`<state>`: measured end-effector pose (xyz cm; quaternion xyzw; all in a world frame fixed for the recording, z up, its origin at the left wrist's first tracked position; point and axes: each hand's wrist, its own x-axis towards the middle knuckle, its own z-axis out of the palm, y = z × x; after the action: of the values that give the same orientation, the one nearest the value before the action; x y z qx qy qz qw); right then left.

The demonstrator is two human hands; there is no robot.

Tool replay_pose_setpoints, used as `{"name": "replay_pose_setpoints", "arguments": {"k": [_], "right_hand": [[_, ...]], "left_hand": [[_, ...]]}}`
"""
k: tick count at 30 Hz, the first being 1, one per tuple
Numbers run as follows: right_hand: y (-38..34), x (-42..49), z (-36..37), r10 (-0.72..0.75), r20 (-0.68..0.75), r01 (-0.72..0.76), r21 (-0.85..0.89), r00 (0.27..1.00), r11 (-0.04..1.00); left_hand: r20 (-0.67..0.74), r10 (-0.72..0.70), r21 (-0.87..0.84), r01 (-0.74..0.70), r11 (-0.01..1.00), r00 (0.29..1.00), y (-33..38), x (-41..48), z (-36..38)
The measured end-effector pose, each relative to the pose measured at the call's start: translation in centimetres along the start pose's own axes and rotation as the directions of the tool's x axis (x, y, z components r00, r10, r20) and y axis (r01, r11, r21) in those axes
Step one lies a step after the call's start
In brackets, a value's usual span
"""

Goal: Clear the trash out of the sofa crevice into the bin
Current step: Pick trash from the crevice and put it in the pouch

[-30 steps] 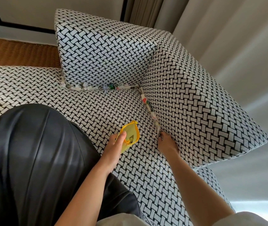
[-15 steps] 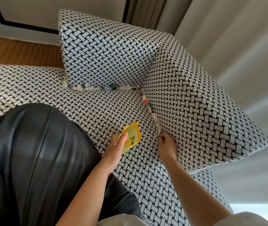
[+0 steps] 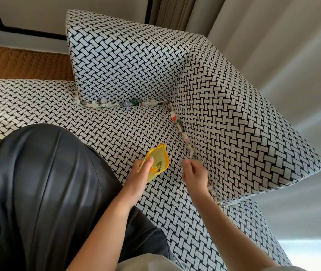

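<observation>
Gripping the yellow bag (image 3: 158,161): left hand (image 3: 138,174), thumb laid across the near face, other fingers curled behind it. The bag mouth is held open and points up and away from the person. A small dark print shows on the inner face. The bag is over the seat cushion (image 3: 116,132), just beside the dark garment (image 3: 38,182) that covers the lap.

Right hand (image 3: 193,174): just right of the bag and apart from it, over the seat near the arm cushion (image 3: 243,133). The fingers are curled in toward the thumb. The fingertips are motion-blurred with a pale smear at them. Cannot tell whether a scrap is pinched there or the hand holds nothing.

Trash (image 3: 182,130): a line of crumpled pale paper scraps is wedged in the gap between seat cushion and arm cushion, running from the inner corner down toward the right hand. One piece with a red mark (image 3: 174,118) sits near the corner.

A second line of scraps (image 3: 105,104) fills the gap between seat cushion and back cushion (image 3: 126,59), with a green piece (image 3: 135,103) among them. A third cluster of frayed scraps (image 3: 217,198) shows at the front lower edge of the arm cushion, below the right wrist.

Surroundings: all cushions carry a black-and-white woven print. A brown wicker surface (image 3: 25,63) lies behind the seat at upper left. Pale curtains (image 3: 263,45) hang at right, and a wall with dark trim (image 3: 38,14) is at top.
</observation>
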<state>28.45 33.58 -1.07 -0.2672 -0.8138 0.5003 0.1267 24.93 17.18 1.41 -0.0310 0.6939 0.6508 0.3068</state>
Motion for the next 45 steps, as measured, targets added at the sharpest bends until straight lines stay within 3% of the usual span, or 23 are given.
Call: {"name": "replay_pose_setpoints", "arguments": {"k": [5,9,12,15,22,25,29,37,45], "right_hand": [[-4.5,-0.8,1.7,-0.19,0.054,0.183,0.115,0.98,0.976],[-4.8,-0.6,3.3,-0.22,0.121,0.218,0.027,0.968,0.975],[-4.3,-0.8,3.9,-0.209,0.074,0.209,0.005,0.975,0.978],[-3.5,-1.1,3.4,-0.155,-0.004,0.155,0.062,0.988,0.986],[2.1,0.0,-0.4,0.058,-0.268,-0.103,-0.159,0.962,0.982],[4.2,-0.1,-1.9,0.114,-0.236,-0.19,-0.33,0.965,0.925],[4.8,-0.1,-1.9,0.068,-0.174,-0.151,-0.527,0.982,0.836],[5.1,1.5,-1.1,0.106,-0.225,-0.225,-0.608,0.969,0.761],[4.4,3.8,-1.5,0.326,-0.134,-0.343,-0.56,0.936,0.754]], "left_hand": [[-0.003,0.015,-0.017,-0.015,1.0,1.0,0.0,-0.1,0.0],[0.007,0.031,-0.056,-0.031,0.998,0.999,0.3,-0.4,0.1],[0.001,0.03,-0.057,-0.03,0.998,1.0,0.3,-0.4,0.0],[0.0,0.026,-0.028,-0.026,0.999,1.0,0.1,-0.2,0.0],[0.022,0.055,0.048,-0.056,0.997,0.998,0.0,-0.2,-0.1],[0.015,0.052,0.051,-0.052,0.997,0.999,-0.1,-0.1,0.1],[0.03,0.056,0.036,-0.057,0.998,0.998,-0.2,-0.1,0.3],[0.013,0.029,0.064,-0.03,0.998,0.999,-0.5,0.1,0.5],[0.031,0.03,0.068,-0.032,0.997,0.999,-0.8,0.3,0.4]]}}
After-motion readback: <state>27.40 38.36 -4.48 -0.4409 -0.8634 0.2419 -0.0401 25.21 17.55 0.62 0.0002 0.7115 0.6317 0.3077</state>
